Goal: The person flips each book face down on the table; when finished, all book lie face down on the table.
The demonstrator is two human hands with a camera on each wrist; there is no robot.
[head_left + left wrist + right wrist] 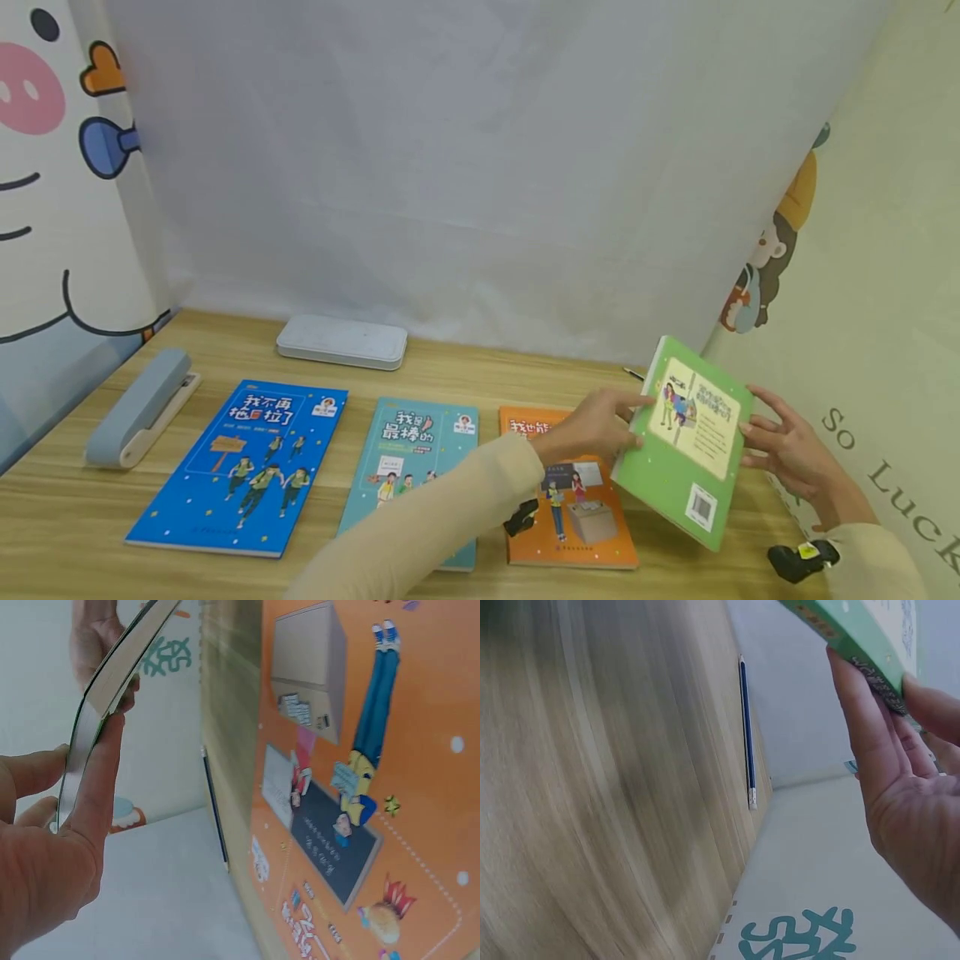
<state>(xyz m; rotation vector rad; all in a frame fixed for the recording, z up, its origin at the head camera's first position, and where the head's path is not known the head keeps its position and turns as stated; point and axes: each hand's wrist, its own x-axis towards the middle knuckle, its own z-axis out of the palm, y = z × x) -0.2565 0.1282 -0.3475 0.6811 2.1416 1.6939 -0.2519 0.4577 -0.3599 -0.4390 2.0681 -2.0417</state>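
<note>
A green book [690,442] is held tilted above the right end of the table, its back cover with a barcode facing the head camera. My left hand [600,429] pinches its left edge, where the page block shows in the left wrist view between thumb and fingers [97,780]. At the opposite side, my right hand [798,450] grips the spine between thumb and fingers [862,727]. Just left of the green book lies an orange book [573,542], partly covered by my left hand and forearm. A teal book [405,433] lies farther left, partly behind my left sleeve.
A blue book [240,467] lies on the left of the wooden table [457,375]. Beyond it are a blue-grey folded desk lamp [142,408] and a pale flat case [341,340] at the back. A dark blue pencil [748,735] lies near the back right, by the curtain.
</note>
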